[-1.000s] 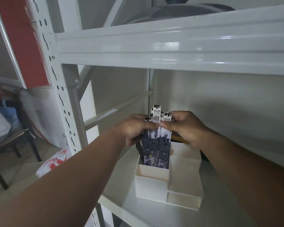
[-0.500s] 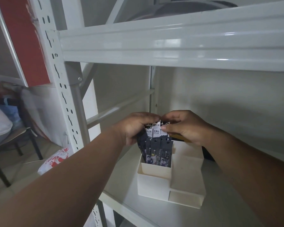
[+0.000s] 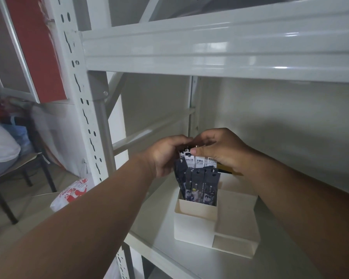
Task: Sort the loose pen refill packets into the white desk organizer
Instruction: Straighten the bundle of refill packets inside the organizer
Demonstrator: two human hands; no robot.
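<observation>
Refill packets held upright over the organizer's left compartment.

The white-labelled packets are gripped from the left by the curled left hand and pinched at the top by the right hand. Just below the grip, dark packets are stood in the white desk organizer, on the shelf.

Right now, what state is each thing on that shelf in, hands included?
White plastic desk organizer: upright on the shelf, its tall left compartment filled.
Dark printed refill packets: standing upright in that compartment.
White-labelled refill packets: upright behind the dark ones, tops gripped.
Left hand: fingers curled round the white packets.
Right hand: pinching the white packets' tops.
Low right organizer compartments: contents cannot be told.
</observation>
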